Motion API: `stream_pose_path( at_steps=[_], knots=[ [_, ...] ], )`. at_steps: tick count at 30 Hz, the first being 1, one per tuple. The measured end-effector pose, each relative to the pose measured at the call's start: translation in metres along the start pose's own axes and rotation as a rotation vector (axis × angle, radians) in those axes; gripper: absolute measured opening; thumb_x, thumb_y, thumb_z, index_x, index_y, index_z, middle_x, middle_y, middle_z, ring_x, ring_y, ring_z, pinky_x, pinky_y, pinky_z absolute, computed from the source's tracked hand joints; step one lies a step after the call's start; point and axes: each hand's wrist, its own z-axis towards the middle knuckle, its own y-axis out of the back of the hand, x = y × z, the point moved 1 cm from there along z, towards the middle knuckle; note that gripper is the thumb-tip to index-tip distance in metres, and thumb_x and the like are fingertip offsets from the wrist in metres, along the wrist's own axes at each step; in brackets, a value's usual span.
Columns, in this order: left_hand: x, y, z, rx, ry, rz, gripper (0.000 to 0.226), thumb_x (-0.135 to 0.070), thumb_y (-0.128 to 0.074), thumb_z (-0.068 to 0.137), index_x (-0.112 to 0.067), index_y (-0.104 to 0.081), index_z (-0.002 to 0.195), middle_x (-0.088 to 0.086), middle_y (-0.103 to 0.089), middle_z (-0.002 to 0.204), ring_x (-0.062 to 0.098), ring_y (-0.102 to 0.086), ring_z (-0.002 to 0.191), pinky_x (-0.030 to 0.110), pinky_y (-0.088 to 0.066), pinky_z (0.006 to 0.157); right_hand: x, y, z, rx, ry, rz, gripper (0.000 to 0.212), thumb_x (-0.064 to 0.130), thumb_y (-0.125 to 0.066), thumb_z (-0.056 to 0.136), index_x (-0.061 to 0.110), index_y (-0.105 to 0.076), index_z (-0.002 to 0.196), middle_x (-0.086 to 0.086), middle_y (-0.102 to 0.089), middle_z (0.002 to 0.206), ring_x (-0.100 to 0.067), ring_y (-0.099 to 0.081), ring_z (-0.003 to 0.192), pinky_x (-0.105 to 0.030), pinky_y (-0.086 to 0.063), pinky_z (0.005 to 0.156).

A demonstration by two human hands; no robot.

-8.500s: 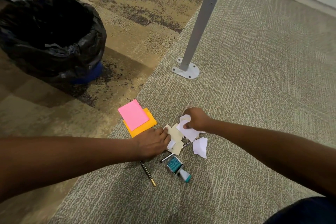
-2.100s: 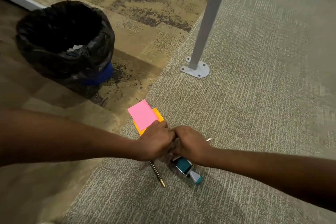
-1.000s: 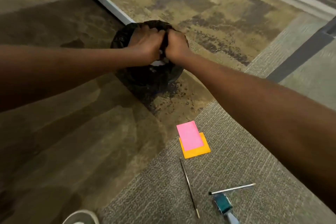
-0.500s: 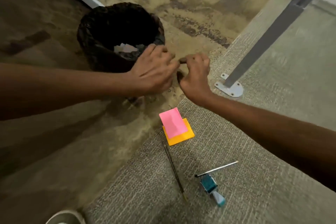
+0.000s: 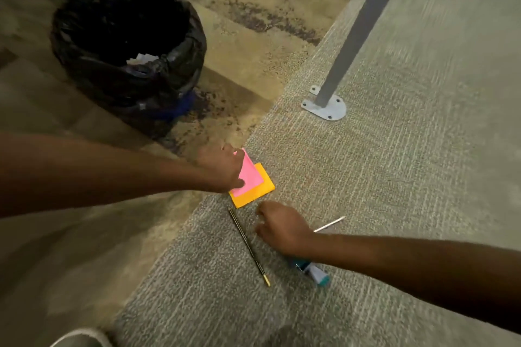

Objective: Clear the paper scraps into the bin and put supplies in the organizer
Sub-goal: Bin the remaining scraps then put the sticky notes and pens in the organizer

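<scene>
A black-lined bin (image 5: pixel 180 56) stands on the floor at upper left, with white paper scraps (image 5: pixel 141 58) inside it. My left hand (image 5: pixel 220 169) grips the left edge of a pink sticky-note pad (image 5: pixel 251 175), which lies on an orange pad (image 5: pixel 262 191). My right hand (image 5: pixel 282 228) hovers low over the carpet with fingers loosely apart and nothing in it. It is between a dark pencil (image 5: pixel 249 248) and a thin white stick (image 5: pixel 329 224). A teal stamp (image 5: pixel 313 272) shows partly under my right wrist.
A grey table leg (image 5: pixel 355 34) slants down to a metal foot plate (image 5: pixel 324 105) on the grey carpet right of the bin. A white rounded object (image 5: pixel 79 338) peeks in at the bottom left edge. No organizer is in view.
Both hands came down from the bin to the supplies on the carpet. The left hand closed on the pink pad and the right dropped beside the pencil. The scraps now lie in the bin.
</scene>
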Motion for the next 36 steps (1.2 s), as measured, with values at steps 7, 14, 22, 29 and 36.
stream_pose_path(
  at_steps=[7,14,22,29,36],
  knots=[
    [-0.017,-0.009,0.002,-0.060,0.145,-0.037,0.114,-0.085,-0.050,0.064,-0.010,-0.019,0.144,0.021,-0.048,0.129,0.039,-0.051,0.111,0.045,-0.045,0.083,0.037,-0.015,0.005,0.031,0.004,-0.082,0.035,0.031,-0.054,0.086,0.005,-0.046,0.107,-0.020,-0.061,0.108,-0.040,-0.061,0.098,-0.044,-0.048,0.073],
    [-0.032,-0.009,0.003,-0.050,0.187,-0.041,0.121,-0.084,-0.059,0.057,-0.008,-0.020,0.143,0.016,-0.048,0.130,0.036,-0.047,0.116,0.045,-0.043,0.086,0.048,-0.020,0.007,0.023,-0.006,-0.111,0.037,0.012,-0.050,0.088,-0.006,-0.042,0.119,-0.025,-0.059,0.109,-0.044,-0.060,0.099,-0.046,-0.050,0.075],
    [-0.026,-0.002,0.007,-0.054,0.133,-0.102,0.117,-0.073,-0.068,0.058,-0.010,-0.017,0.143,0.013,-0.044,0.131,0.035,-0.046,0.116,0.045,-0.044,0.085,0.043,-0.013,0.011,-0.033,-0.102,0.080,0.026,0.014,-0.055,0.077,0.000,-0.050,0.098,-0.023,-0.061,0.101,-0.044,-0.059,0.094,-0.041,-0.047,0.069],
    [-0.008,0.008,0.012,-0.175,-0.255,0.009,0.109,-0.072,-0.059,0.065,-0.013,-0.013,0.144,0.010,-0.043,0.133,0.030,-0.045,0.116,0.046,-0.041,0.089,0.018,0.009,0.005,-0.124,-0.287,0.343,0.035,0.019,-0.073,0.067,0.006,-0.056,0.095,-0.014,-0.066,0.089,-0.031,-0.062,0.082,-0.031,-0.040,0.061],
    [-0.011,0.014,0.016,-0.168,-0.449,0.084,0.102,-0.074,-0.048,0.069,-0.013,-0.014,0.144,0.011,-0.039,0.136,0.028,-0.041,0.119,0.048,-0.039,0.091,-0.013,0.010,-0.018,-0.152,-0.339,0.341,0.033,0.008,-0.070,0.072,0.010,-0.056,0.101,-0.011,-0.069,0.090,-0.028,-0.065,0.081,-0.036,-0.053,0.070]
  ],
)
